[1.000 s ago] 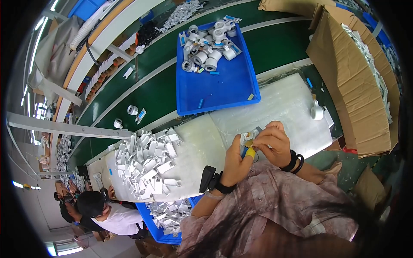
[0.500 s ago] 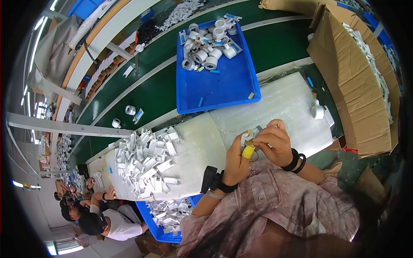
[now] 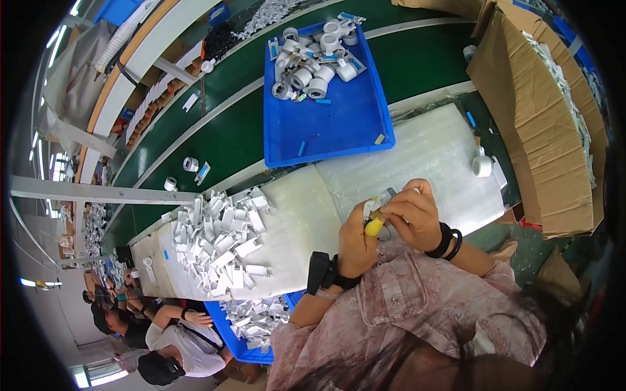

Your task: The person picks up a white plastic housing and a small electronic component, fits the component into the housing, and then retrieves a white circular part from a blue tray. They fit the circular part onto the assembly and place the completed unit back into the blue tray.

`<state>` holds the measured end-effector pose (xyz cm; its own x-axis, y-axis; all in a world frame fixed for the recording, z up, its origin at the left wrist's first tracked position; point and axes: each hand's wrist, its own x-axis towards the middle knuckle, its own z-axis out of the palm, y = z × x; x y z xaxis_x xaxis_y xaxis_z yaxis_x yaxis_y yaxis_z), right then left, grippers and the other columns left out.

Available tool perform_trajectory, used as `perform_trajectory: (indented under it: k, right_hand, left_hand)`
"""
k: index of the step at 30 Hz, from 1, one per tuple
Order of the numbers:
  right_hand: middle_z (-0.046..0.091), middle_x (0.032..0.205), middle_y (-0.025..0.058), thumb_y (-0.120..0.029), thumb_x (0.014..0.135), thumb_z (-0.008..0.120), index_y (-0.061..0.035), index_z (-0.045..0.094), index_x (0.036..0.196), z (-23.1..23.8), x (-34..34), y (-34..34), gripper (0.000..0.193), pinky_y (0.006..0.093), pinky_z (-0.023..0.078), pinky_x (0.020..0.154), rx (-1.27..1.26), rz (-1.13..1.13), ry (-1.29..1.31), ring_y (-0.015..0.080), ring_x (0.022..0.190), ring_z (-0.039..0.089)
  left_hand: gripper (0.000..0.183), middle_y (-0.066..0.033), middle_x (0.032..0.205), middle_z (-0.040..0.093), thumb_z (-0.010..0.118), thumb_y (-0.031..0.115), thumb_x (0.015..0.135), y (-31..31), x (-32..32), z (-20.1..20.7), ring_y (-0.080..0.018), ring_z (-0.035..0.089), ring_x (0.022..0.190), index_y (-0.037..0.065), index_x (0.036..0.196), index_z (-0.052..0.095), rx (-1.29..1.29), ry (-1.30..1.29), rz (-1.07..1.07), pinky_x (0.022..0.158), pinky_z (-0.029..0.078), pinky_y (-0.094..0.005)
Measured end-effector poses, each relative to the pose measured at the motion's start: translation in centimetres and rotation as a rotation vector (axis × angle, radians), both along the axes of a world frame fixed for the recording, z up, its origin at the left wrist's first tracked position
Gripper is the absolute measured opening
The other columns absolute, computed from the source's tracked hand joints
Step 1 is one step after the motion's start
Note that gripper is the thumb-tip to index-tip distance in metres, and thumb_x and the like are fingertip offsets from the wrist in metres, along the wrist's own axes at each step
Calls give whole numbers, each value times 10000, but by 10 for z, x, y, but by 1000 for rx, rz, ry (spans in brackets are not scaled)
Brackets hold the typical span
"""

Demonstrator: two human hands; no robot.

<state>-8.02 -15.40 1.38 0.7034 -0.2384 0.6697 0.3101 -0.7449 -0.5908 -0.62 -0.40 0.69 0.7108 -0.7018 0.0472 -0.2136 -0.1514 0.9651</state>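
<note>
Both of my hands meet above the front edge of the plastic-covered bench [image 3: 404, 146]. My left hand [image 3: 355, 244] is closed round a small whitish part [image 3: 370, 206], mostly hidden by the fingers. A yellow cover [image 3: 374, 227] sits at the tip of its thumb. My right hand [image 3: 415, 215] pinches at the same part from the right, fingertips bunched together. A little grey surface [image 3: 390, 192] shows between the hands. What exactly the part is cannot be made out.
Beyond my hands a blue tray [image 3: 326, 140] holds several white round housings [image 3: 317, 88]. White plastic pieces [image 3: 222, 244] are heaped at left, above a blue bin [image 3: 251, 355]. A carton [image 3: 521, 124] stands right; a white housing [image 3: 482, 164] lies near it. A co-worker [image 3: 189, 345] is at lower left.
My hands stay together on the small part, with only slight finger movement. The co-worker at lower left has leaned back, drawing a hand away from the bench. The view has shifted slightly.
</note>
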Motion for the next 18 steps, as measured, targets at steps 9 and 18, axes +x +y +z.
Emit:
perform_trajectory:
  k: [9,18]
  right_hand:
    - [632,820,43,-39,682,750,-56,649,877,-5,4,-1,220,381,451,796,-35,34,-2,210,756,578]
    - [634,823,39,-36,678,755,-50,662,887,-3,3,-12,229,394,475,841,-108,125,-43,181,734,604]
  left_hand:
    - [336,-213,992,624,519,88,918,-1,6,5,-362,642,859,3,1241,489,117,122,-54,733,501,-377]
    - [433,-234,1176,561,578,86,899,2,5,0,-381,582,1040,-27,1293,440,105,166,-95,872,468,-386]
